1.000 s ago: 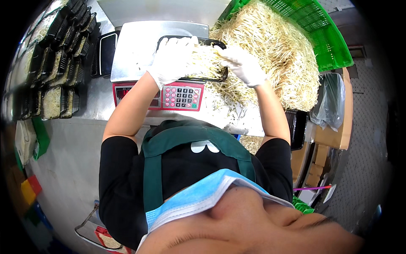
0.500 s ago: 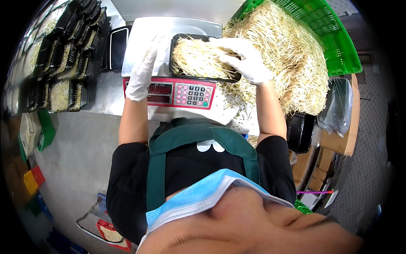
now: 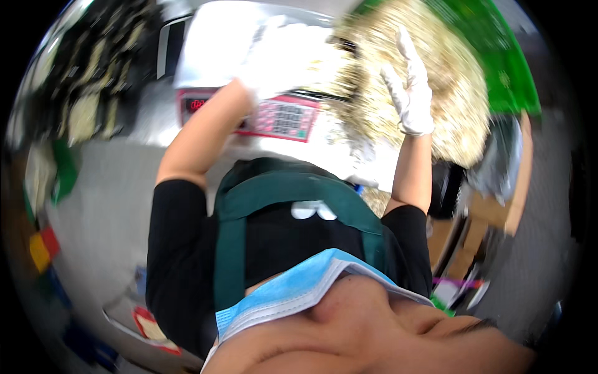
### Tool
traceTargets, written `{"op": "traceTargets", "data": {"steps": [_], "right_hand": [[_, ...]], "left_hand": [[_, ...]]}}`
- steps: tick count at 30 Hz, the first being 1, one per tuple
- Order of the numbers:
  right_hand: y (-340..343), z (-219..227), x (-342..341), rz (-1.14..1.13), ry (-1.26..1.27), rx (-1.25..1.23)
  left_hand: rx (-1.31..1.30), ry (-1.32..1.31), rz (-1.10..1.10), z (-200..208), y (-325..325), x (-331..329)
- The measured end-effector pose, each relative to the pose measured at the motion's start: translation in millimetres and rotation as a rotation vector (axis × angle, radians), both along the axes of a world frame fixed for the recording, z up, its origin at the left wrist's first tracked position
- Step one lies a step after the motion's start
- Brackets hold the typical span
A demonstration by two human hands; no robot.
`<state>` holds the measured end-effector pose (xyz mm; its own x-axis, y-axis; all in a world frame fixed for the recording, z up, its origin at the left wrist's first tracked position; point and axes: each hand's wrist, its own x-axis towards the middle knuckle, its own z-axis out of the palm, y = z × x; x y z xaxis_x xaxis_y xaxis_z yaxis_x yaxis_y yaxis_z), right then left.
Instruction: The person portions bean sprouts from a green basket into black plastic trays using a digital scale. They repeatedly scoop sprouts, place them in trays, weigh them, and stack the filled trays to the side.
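Observation:
My left hand (image 3: 274,62), in a white glove and smeared by motion, is at the sprout-filled black tray (image 3: 324,96) on the scale. It covers much of the tray, and its fingers cannot be made out. The bean sprouts (image 3: 329,70) in the tray show beside the glove. Beneath is the scale (image 3: 215,47), with a bare metal plate and a red front panel (image 3: 280,121) carrying keys and a lit display. My right hand (image 3: 411,96), also gloved in white, is over the big heap of bean sprouts (image 3: 458,93). Its fingers are spread and nothing shows between them.
A green crate (image 3: 511,78) backs the heap at the right. Stacked black trays of sprouts (image 3: 84,115) stand at the left, near a dark flat tray (image 3: 171,50). Black containers (image 3: 445,190) and a clear plastic bag (image 3: 501,156) sit below the heap on the right.
My left hand has moved right from the scale's left side onto the tray. My right hand has left the tray and moved right, over the sprout heap. The view has shifted slightly.

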<state>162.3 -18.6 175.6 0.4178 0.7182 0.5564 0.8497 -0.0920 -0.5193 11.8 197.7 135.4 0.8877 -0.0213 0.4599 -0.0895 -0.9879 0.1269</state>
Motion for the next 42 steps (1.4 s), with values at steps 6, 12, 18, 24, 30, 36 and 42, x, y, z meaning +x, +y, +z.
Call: {"op": "traceTargets", "data": {"steps": [6, 12, 18, 24, 30, 36, 42], "right_hand": [[-164, -22, 71, -0.482, -0.482, -0.876], [-177, -121, 54, -0.387, -0.684, -0.958], [-163, -53, 86, -0.278, -0.535, -0.597], [-93, 42, 69, -0.184, 0.356, -0.31], [54, 75, -5, -0.033, 0.071, -0.72], [70, 54, -27, 0.025, -0.059, -0.779], [3, -28, -6, 0.013, 0.804, 0.16]], "left_hand": [[-0.047, 0.168, -0.049, 14, -2, -1], [-0.007, 0.161, -0.056, 16, -5, 3], [-0.013, 0.179, -0.027, 16, -4, -3], [-0.109, -0.025, -0.041, 38, 2, -9], [-1.315, -0.48, -0.191, -14, 52, -8], [-0.12, -0.211, -0.143, 2, 27, -23], [-1.028, -0.035, -0.168, 20, 28, -44]]}}
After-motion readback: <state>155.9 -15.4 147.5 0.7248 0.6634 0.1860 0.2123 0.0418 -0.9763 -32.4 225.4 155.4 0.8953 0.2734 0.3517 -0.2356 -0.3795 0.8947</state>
